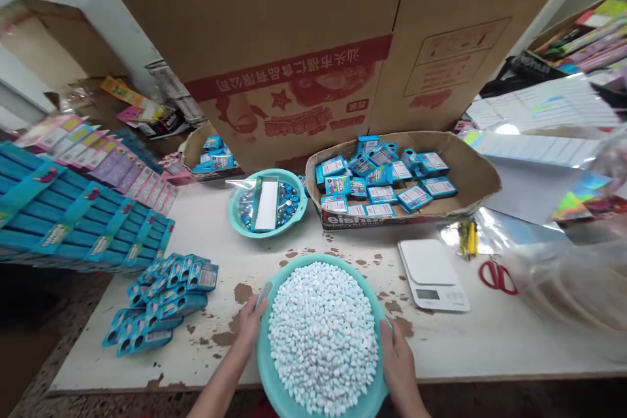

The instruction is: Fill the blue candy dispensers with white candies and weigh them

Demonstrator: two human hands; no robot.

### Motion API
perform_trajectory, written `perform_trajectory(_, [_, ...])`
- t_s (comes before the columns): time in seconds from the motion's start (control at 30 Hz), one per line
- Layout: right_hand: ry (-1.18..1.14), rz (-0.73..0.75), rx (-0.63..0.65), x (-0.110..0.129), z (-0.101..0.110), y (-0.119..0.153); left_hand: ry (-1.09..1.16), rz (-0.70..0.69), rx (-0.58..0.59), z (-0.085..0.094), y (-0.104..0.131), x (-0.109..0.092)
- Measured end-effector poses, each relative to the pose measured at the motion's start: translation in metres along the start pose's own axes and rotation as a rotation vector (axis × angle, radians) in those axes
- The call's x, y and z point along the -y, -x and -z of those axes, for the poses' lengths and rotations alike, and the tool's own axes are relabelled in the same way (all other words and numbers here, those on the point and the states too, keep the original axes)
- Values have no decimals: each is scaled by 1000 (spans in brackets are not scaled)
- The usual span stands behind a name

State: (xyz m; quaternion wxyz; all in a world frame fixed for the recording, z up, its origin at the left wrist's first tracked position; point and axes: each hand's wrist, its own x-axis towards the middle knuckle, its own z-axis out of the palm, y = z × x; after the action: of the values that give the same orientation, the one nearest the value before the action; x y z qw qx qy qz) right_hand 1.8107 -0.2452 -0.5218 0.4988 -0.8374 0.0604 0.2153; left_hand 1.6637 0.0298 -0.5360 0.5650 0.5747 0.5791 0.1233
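Both hands on the big round teal plastic basin point(274, 379) — it sits at the near edge of the white, brown-stained bench point(490, 333), heaped with small pale blue-white candy pellets point(323, 333). Left hand point(251, 321) grips the basin's left rim, fingers curled over the edge. Right hand point(398, 359) clasps the right rim, palm flat against the outside wall. The basin's near edge overhangs the bench front.

Around it:
- Small white digital kitchen scale point(432, 274), just right of the basin, nothing on the platform.
- Red-handled scissors point(498, 274) farther right, beside a clear plastic bag point(568, 281).
- Smaller teal plastic bowl point(267, 202) behind the basin, holding shiny blue wrapped pieces and a white card lying across them.
- Shallow cut-down cardboard tray point(470, 170) right of the bowl, filled with small blue printed boxes point(382, 176) with white labels.
- Loose pile of blue open-ended cartons point(164, 297) on the bench left of the basin.
- Long stack of flat blue packs point(59, 222) at the far left, pink and purple packs point(98, 150) behind it.
- Large brown cardboard box with red print point(294, 46) standing at the back of the bench.
- Second small cardboard tray point(210, 153) with a few blue boxes at back left.
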Motion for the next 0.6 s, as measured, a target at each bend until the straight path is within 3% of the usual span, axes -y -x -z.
perform_trajectory(0.2, [-60,122,116,29,-16,-18,102,-39,63,15,-9,-12])
perform_trajectory(0.33, [-61,143,159,44,-30,-34,109,32,-15,18,-44,-54])
perform_trajectory(0.47, [-17,156,116,45,-36,-37,329,170,-51,-15,-103,-108])
perform_trajectory(0.6, [28,198,95,42,-37,-35,505,232,-52,-50,-143,-127])
